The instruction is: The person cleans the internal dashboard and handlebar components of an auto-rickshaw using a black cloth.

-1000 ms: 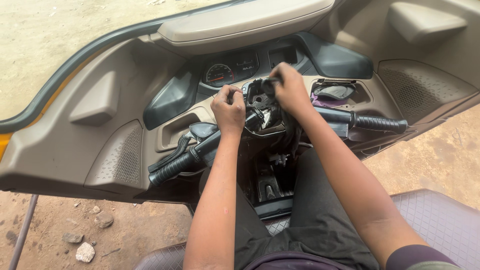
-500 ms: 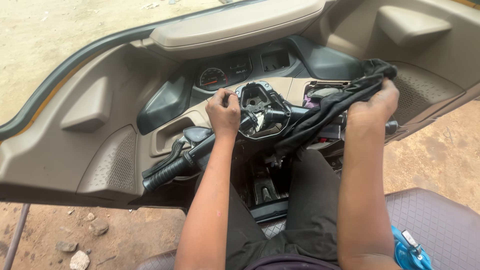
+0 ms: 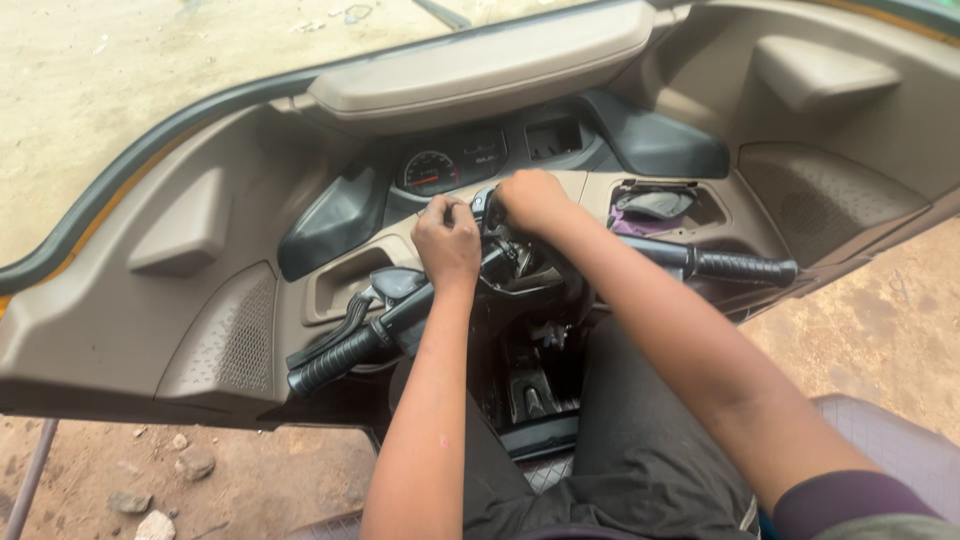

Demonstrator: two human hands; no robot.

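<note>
Hands: left hand [image 3: 447, 240] and right hand [image 3: 530, 200] sit close together at the middle of the handlebar [image 3: 520, 275], both curled into loose fists on the black housing [image 3: 505, 262] there.
Grasp: left hand pinches something small at the housing's upper left edge; right hand closes over its top. What exactly the fingers hold is hidden beneath them.
Doing it well: by my judgement, the left hand should keep the housing braced while the right works its top, wrists low, so the part seats evenly rather than twisting.
Housing position: centred on the bar, just below the round gauge [image 3: 431, 172] and directly ahead of the person's knees.
Bar axis: long axis runs across the cab, tilted, the left grip [image 3: 335, 362] lower and nearer the person, the right grip [image 3: 745, 268] higher and farther out.
Around: beige dashboard [image 3: 200, 300] wraps the bar, with an open pocket [image 3: 655, 205] holding dark and purple items just right of the hands.
Beyond: sandy ground [image 3: 150, 90] shows through the windscreen; stones lie on dirt at lower left.
</note>
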